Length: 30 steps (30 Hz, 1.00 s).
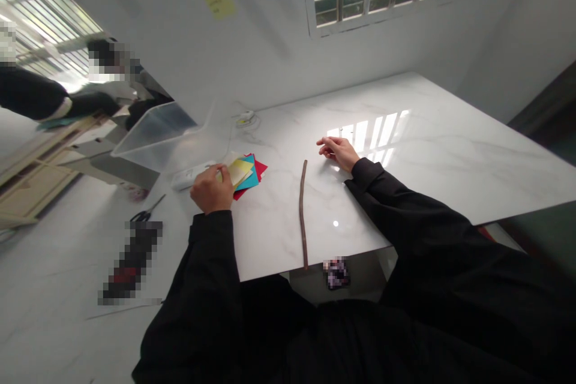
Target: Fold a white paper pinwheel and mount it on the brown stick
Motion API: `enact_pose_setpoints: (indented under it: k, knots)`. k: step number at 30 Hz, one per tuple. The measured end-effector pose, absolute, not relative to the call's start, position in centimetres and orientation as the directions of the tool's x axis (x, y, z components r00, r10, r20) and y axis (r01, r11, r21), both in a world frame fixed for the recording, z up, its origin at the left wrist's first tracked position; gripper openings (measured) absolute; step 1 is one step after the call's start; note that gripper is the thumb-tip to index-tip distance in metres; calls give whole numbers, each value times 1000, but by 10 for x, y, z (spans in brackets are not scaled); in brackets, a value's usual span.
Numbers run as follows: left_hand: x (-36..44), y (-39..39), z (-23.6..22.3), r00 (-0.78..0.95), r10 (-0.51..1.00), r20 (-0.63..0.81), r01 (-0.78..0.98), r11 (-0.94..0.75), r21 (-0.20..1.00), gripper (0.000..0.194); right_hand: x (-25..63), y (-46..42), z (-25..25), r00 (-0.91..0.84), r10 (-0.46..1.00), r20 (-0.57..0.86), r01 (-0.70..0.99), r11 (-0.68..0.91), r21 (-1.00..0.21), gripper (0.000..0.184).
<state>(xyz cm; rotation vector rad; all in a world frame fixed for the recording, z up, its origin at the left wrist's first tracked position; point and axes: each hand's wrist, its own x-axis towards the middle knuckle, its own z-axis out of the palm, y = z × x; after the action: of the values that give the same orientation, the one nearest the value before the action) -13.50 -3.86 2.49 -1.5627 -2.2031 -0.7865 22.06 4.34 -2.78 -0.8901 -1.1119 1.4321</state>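
Left hand [210, 189] grips a stack of yellow, teal and red paper sheets [247, 178] together; open right hand [336, 153] rests idle on the white marble counter [450, 174].

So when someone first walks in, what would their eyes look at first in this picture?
Probably the bright stack of red, teal and yellow paper under the left hand, since it stands out on the white marble table. Next comes the long brown stick lying on the table, to the right of the paper, with the right hand beyond it.
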Motion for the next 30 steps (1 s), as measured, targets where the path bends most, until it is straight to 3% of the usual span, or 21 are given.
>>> enact_pose_setpoints:
  k: [3, 7, 10, 13, 17, 21, 23, 26, 30]
  knots:
    - [-139, -38, 26, -385, 762, 520, 917, 253, 309, 29, 220, 44, -28, -161, 986, 46, -311, -6, -950, 43]
    - [-153, -35, 9, -499, 805, 321, 798, 282, 533, 34, 221, 46, -31, -170, 984, 54, -324, -4, -946, 44]
    - [-163, -33, -1, -497, 829, 256, 703, 211, 680, 31, 221, 47, -32, -181, 981, 74, -339, 8, -941, 44]
    - [-164, -30, 6, -533, 764, 362, 678, 131, 723, 18, 220, 48, -33, -180, 982, 65, -334, 1, -943, 42]
    - [-142, -29, 41, -516, 636, 574, 648, -149, 747, 16, 219, 47, -32, -185, 982, 41, -319, -21, -947, 42]
    - [-96, -28, 77, -492, 605, 626, 450, -439, 778, 26, 217, 46, -33, -186, 981, 61, -330, -5, -944, 52]
    - [-71, -21, 81, -497, 651, 574, 268, -514, 815, 33, 217, 45, -34, -188, 979, 74, -335, 7, -942, 58]
    - [-40, -1, 60, -520, 735, 435, 119, -441, 889, 34, 217, 44, -33, -203, 977, 65, -326, -4, -945, 65]
    - [-17, 21, 7, -543, 788, 289, 111, -273, 955, 24, 220, 43, -33, -240, 969, 59, -318, -21, -948, 69]
